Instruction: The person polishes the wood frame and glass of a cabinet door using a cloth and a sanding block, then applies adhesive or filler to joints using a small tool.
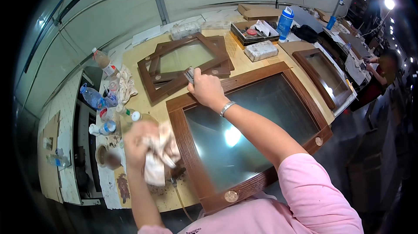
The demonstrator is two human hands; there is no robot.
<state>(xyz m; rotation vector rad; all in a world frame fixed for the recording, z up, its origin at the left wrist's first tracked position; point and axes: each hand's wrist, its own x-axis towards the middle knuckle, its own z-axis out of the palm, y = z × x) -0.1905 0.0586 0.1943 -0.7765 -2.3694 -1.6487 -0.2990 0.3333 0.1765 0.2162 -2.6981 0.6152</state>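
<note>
One frame [217, 153] under the right hand [208, 88], bottles [91, 98] left of the left hand [138, 140]
Ahead of the right hand and a bit left is a pile of frames [186, 56], farther ahead to its right is a box [247, 39], well to its right is another frame [320, 75], and in the left hand is a cloth [159, 155]

Only view: head-worn fisheye, left one of pair. Looks down and forward from head height; framed glass panel [267, 105] near, around centre; workbench [156, 108] around it; pale wall [115, 18] farther off, along top.
</note>
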